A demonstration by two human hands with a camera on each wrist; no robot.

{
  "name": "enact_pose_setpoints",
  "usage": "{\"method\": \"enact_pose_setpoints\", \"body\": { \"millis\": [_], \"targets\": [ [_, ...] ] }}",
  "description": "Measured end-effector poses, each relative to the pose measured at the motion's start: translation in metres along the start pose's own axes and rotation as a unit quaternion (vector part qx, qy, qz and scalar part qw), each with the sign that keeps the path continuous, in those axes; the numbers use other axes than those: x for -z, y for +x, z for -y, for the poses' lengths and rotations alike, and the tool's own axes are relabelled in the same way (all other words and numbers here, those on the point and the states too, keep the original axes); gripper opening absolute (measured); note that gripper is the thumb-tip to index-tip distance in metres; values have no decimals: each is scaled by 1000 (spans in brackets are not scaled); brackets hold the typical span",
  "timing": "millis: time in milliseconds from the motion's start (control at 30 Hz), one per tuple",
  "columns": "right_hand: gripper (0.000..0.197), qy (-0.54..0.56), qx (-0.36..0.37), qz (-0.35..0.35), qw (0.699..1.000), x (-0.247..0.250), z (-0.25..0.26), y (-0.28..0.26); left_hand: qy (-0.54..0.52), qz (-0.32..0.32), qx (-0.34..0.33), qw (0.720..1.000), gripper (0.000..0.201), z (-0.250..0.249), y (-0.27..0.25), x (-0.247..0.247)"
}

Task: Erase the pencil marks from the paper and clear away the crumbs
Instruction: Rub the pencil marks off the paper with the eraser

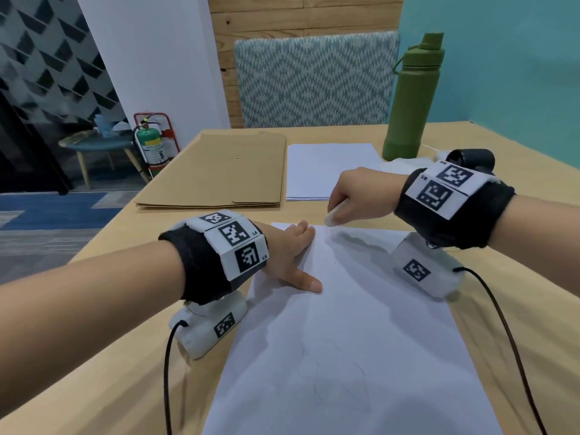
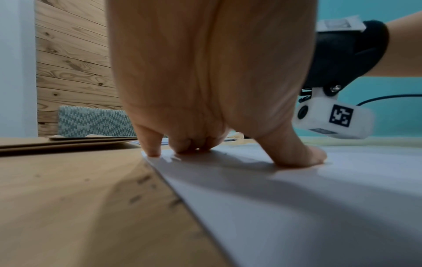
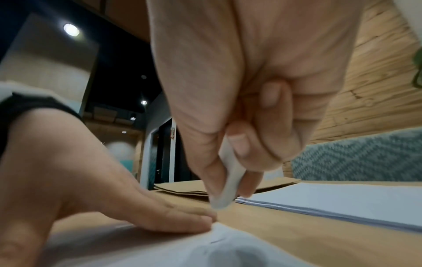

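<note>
Nearest, the paper (image 1: 361, 324) lies flat on the wooden table (image 1: 110, 356), faint pencil marks (image 1: 320, 381) visible on its near half. Left hand (image 1: 287, 249) rests on the sheet's far left corner, fingers straight and spread, fingertips (image 2: 153, 151) and thumb pressing the paper down; the left wrist view confirms contact at the paper's edge. Right hand (image 1: 361, 196) hovers at the far edge of the sheet, fingers curled round a white eraser (image 1: 334, 215); thumb and forefinger pinch it, the rounded tip pointing down. In the right wrist view the eraser (image 3: 228, 184) tip sits just above the table beyond the sheet's edge, close to the left fingertips; contact cannot be determined. Crumbs not discernible at this resolution. Farther back: a stack of white sheets (image 1: 329, 171), with brown folders (image 1: 219, 171) just beside it on the left. A green bottle (image 1: 414, 98) stands upright at the far right, and a patterned chair back (image 1: 314, 80) behind the table.
</note>
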State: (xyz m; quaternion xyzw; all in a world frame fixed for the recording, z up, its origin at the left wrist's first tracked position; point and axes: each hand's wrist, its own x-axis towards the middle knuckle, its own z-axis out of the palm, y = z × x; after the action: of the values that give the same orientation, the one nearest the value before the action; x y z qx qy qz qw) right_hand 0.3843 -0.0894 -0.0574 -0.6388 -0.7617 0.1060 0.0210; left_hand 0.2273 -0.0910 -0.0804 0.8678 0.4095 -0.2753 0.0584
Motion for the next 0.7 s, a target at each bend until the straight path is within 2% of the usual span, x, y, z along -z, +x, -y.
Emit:
{"method": "enact_pose_setpoints", "body": {
  "millis": [100,267,300,367,400,433,500,600,667,700],
  "targets": [
    [17,7,34,14,999,-3,5,-5,-2,-7,2,1000,104,1,2,0],
    [16,-50,99,14,994,-17,15,3,-21,-17,-14,1000,109,6,7,-3],
    [19,-61,114,28,991,-17,16,2,-20,-14,-17,1000,110,6,7,-3],
    [39,-84,119,88,985,-13,16,-3,-10,-3,-4,1000,109,5,7,-2],
    [40,-96,112,114,982,-10,15,-4,-5,2,5,1000,107,4,7,-2],
    [32,-105,111,122,981,-8,15,-5,-3,6,9,1000,106,3,5,-1],
    [14,-114,116,88,983,-8,17,-1,-7,8,5,1000,107,3,5,-1],
    [25,-111,125,39,985,-15,16,7,-14,4,-1,1000,109,5,7,-2],
    [20,-102,148,66,981,-14,13,3,-7,9,3,1000,108,4,6,-2],
    [28,-102,146,96,979,-12,12,-1,-4,13,7,1000,107,3,4,-1]
  ]
}}
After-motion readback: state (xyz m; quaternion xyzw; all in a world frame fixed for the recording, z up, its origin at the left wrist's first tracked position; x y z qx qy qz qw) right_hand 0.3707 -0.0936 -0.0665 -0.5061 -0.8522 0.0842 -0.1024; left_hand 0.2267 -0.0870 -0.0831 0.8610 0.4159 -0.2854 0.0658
